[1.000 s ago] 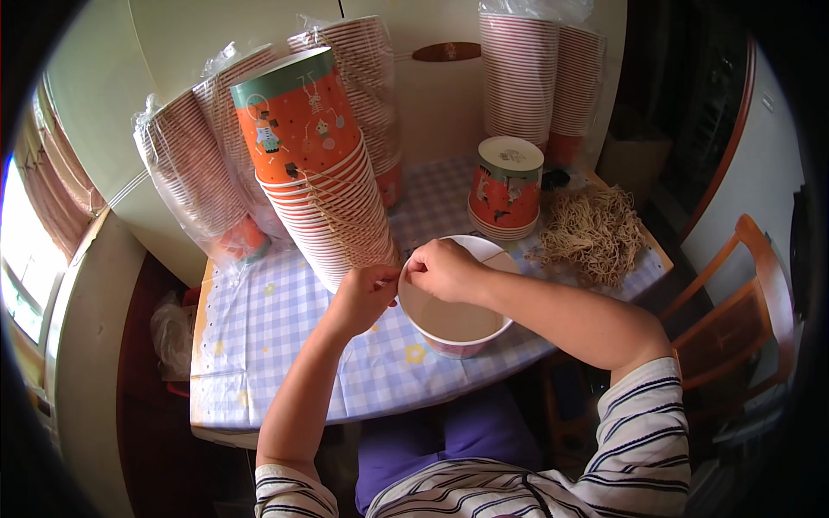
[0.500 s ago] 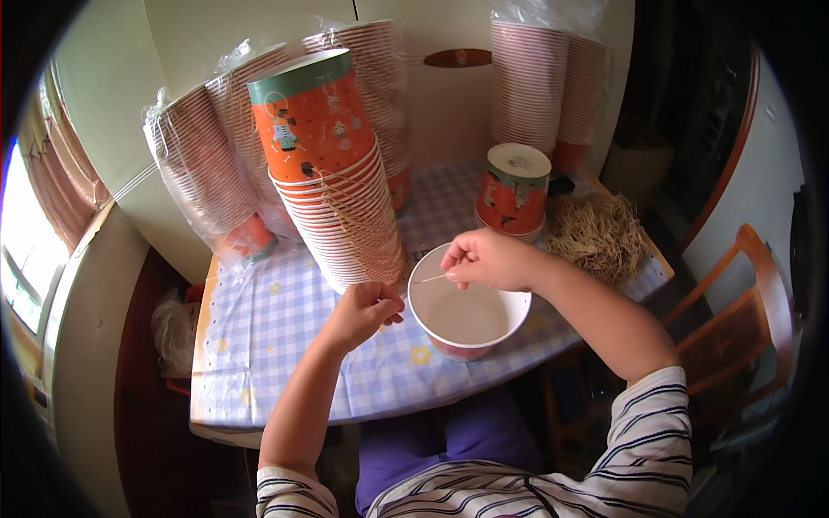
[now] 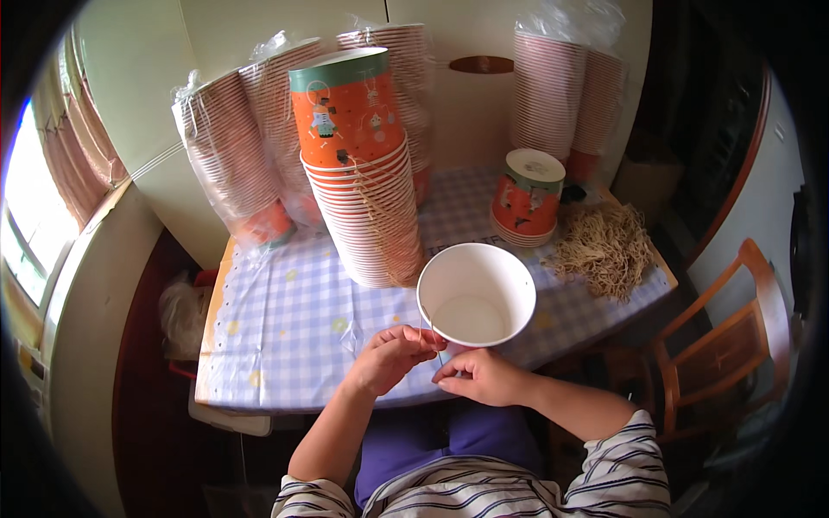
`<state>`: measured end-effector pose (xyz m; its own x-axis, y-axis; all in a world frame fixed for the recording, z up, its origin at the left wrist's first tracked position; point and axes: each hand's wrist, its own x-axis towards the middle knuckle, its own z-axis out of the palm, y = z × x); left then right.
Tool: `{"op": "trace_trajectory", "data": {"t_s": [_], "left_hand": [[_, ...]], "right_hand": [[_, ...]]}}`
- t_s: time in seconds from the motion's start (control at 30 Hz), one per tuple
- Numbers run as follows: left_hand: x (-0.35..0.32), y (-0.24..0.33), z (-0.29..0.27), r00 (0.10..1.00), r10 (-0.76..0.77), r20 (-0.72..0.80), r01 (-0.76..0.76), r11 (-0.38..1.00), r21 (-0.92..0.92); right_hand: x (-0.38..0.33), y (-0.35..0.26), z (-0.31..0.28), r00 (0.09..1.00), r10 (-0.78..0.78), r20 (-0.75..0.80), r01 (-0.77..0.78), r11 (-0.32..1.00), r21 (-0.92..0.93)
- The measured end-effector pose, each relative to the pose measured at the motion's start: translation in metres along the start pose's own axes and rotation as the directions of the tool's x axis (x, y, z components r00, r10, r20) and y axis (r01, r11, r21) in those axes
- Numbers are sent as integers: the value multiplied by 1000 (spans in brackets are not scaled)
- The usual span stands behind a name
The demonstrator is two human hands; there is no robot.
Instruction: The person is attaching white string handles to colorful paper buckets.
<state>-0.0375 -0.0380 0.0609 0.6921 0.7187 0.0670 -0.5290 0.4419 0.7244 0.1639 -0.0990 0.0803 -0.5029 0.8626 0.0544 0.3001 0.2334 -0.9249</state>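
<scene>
A white-lined paper bucket (image 3: 477, 281) stands upright at the front of the table, its opening facing me. Against its near left side, my left hand (image 3: 390, 359) is closed in a pinch on a thin cord (image 3: 420, 316), which runs up by the rim. My right hand (image 3: 485, 376) is just below the bucket's near side, its fingers curled together; what they hold, if anything, is too small to make out. Behind the left hand rises a tall leaning stack of nested buckets (image 3: 363, 224), with pale cords (image 3: 389, 203) hanging down its side.
A tangled pile of beige cords (image 3: 604, 249) lies at the right, beside a short upside-down bucket stack (image 3: 524, 207). Plastic-wrapped stacks (image 3: 229, 147) line the back, with more wrapped stacks (image 3: 547, 99) at the back right. A wooden chair (image 3: 721, 345) stands right of the checked tablecloth (image 3: 285, 345).
My right hand has come from above the bucket's opening down to its near side. My left hand has moved right and now pinches the cord by the rim. The view has shifted slightly.
</scene>
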Motion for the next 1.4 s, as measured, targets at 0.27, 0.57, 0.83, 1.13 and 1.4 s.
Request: {"op": "trace_trajectory", "data": {"t_s": [0.27,0.57,0.83,1.13,1.4], "left_hand": [[-7,-30,3,984,152,-89,-143,984,105],[-14,-48,14,870,404,-284,-225,836,500],[-14,-44,28,836,524,-160,-86,413,906],[-1,-14,44,900,435,26,-32,7,999],[10,-26,31,781,598,180,-147,-105,984]], "right_hand": [[20,55,22,990,104,-93,-56,907,417],[13,4,9,881,-66,-469,109,992,65],[17,17,24,804,-137,-578,164,986,-5],[10,14,14,797,-220,-562,164,975,-149],[11,13,5,756,-329,-566,166,933,-320]]}}
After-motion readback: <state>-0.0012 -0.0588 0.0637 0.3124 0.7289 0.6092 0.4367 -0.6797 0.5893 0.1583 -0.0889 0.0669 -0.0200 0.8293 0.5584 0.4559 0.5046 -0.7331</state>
